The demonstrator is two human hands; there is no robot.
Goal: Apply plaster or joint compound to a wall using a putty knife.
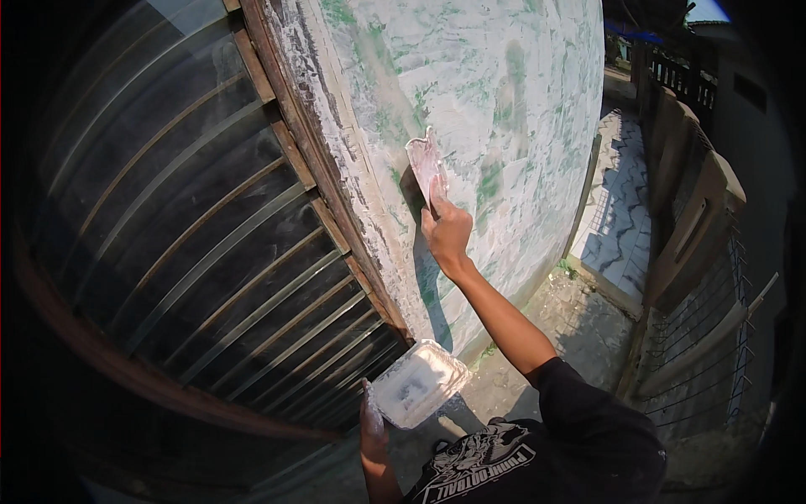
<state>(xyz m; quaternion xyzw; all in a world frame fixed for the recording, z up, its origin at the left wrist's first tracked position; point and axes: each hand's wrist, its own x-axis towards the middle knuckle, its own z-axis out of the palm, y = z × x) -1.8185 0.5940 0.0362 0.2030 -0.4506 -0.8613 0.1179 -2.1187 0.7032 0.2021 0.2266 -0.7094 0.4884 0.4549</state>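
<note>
My right hand (446, 231) is raised against a rough white wall with green patches (495, 92). It grips a flat putty scraper (426, 164), whose blade lies on the wall's surface and is smeared with white filler. Down low, my left hand (372, 420) holds a shallow white tray (417, 383) by its near edge. The tray carries white filler paste. My left hand's fingers are coated in white too.
A window with a worn wooden frame (302, 160) and glass louvres behind metal bars (210, 252) fills the left. A paved path (617, 210) runs along the wall's foot. A low wall with a wire fence (705, 252) borders the right side.
</note>
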